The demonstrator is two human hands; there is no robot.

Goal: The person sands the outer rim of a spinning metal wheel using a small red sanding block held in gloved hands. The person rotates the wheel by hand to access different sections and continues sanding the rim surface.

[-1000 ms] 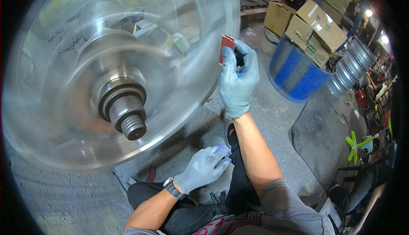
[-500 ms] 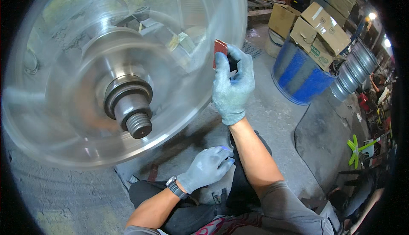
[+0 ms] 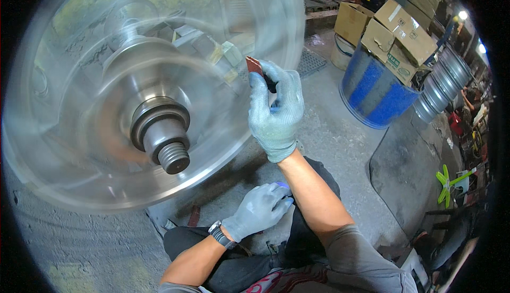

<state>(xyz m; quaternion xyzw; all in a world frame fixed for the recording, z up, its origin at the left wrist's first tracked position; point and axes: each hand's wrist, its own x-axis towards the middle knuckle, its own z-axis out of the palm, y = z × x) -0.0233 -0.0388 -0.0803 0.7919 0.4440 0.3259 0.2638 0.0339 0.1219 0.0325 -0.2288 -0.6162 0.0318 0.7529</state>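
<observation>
The right hand (image 3: 276, 110), wearing a pale blue-grey glove, is pinching a small reddish-brown pad (image 3: 254, 65) between thumb and fingers. The pad is sticking up past the fingertips, its worn upper edge showing, and the other fingers are curling behind it. To the left of these fingers a large metal wheel (image 3: 183, 181) is spinning, blurred enough to be letting the background show through. Lower left of the same fingers, a thick steel shaft (image 3: 162, 134) with a threaded end is jutting out of the wheel's centre.

Well below the right fingers, the left hand (image 3: 257, 210) is resting low near the person's dark trousers (image 3: 236, 274), its gloved fingers pointing rightward and bending slightly. A dark-strapped watch (image 3: 219, 233) is circling the wrist behind them. From this angle I cannot tell whether the pad is touching the wheel, or whether the left fingers are closing on anything.

Right of the right fingers, a blue bin (image 3: 374, 94) is standing on the floor, with cardboard boxes (image 3: 401, 33) sitting on top. Beyond it, farther from those fingers, ribbed silver rims (image 3: 442, 83) are leaning in a stack.
</observation>
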